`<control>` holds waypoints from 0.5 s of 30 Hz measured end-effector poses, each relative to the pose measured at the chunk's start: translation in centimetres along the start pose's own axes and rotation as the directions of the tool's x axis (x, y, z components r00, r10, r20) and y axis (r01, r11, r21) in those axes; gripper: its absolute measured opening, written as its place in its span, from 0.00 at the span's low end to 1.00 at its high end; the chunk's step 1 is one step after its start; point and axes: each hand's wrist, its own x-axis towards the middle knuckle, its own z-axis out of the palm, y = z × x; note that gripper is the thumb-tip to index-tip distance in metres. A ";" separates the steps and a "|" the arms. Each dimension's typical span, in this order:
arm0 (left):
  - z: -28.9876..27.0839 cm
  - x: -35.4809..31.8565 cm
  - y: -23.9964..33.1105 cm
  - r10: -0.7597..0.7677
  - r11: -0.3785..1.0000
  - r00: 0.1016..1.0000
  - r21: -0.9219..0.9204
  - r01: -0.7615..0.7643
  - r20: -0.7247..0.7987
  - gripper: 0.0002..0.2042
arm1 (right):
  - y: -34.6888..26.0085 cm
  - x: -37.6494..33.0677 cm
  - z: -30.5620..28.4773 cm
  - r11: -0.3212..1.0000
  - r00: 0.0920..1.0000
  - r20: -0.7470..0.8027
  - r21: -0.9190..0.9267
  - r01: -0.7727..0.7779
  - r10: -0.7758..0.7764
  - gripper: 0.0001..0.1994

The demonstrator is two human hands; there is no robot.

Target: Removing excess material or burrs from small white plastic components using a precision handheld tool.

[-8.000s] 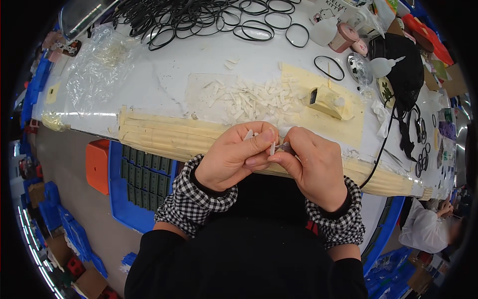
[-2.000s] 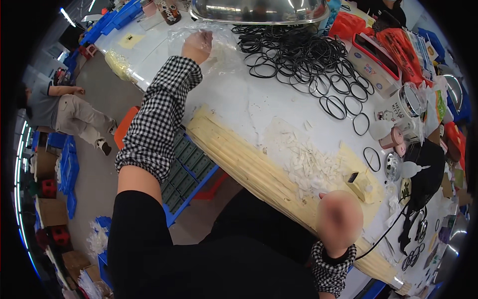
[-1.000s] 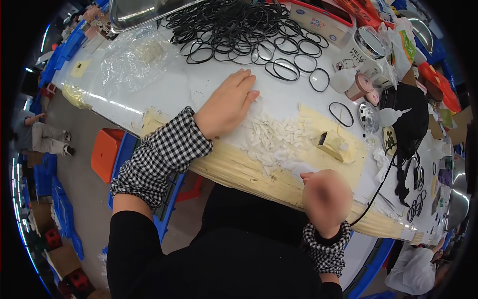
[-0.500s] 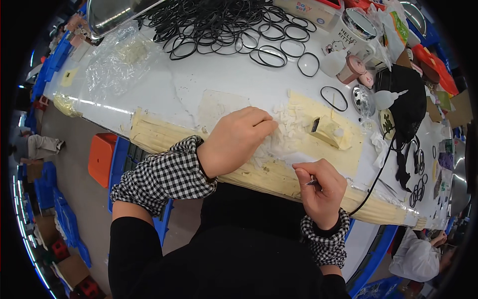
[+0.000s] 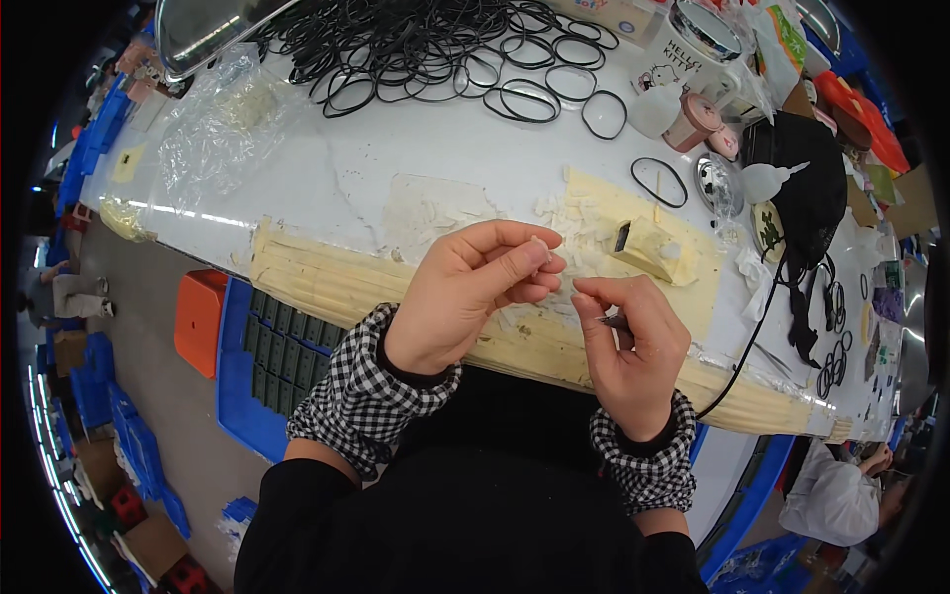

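My left hand point(image 5: 483, 282) is raised over the near table edge, thumb and forefinger pinched; what lies between them is too small to make out. Close beside it, my right hand point(image 5: 641, 346) has its thumb and forefinger together. A small pointed metal tool point(image 5: 616, 322) is tucked in the right hand's curled fingers, most of it hidden. Beyond both hands, white paper-like scraps point(image 5: 572, 236) are scattered by a yellow-taped block point(image 5: 653, 252) with a dark end. The block stands on a pale yellow sheet point(image 5: 698, 312). One black ring point(image 5: 659, 182) lies past it.
Black rings point(image 5: 396, 45) are heaped at the back. Crumpled clear plastic point(image 5: 223, 129) lies left. Cups, a lidded jar point(image 5: 705, 35) and a black cloth item point(image 5: 807, 188) crowd the right, with a black cord point(image 5: 757, 342). Yellow padding point(image 5: 317, 272) covers the near edge; an orange stool point(image 5: 201, 322) stands below.
My left hand has lifted off the table scraps and turned, its pinched fingertips now showing, close to my right hand. The right hand has barely moved and keeps the metal tool.
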 end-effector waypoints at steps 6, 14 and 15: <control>0.1 -0.8 -0.6 -0.038 0.991 0.997 -0.128 0.047 0.071 0.13 | -0.7 0.7 0.4 0.999 1.000 -0.015 0.042 0.003 -0.003 0.08; 0.3 -0.7 -1.9 -0.011 0.994 0.995 -0.109 0.022 0.100 0.13 | -0.1 0.2 0.6 0.988 0.994 -0.039 0.119 -0.097 0.102 0.04; 0.3 -0.7 -1.9 0.000 0.992 0.996 -0.126 0.012 0.094 0.12 | -0.1 0.1 0.5 0.979 0.988 -0.040 0.143 -0.143 0.150 0.04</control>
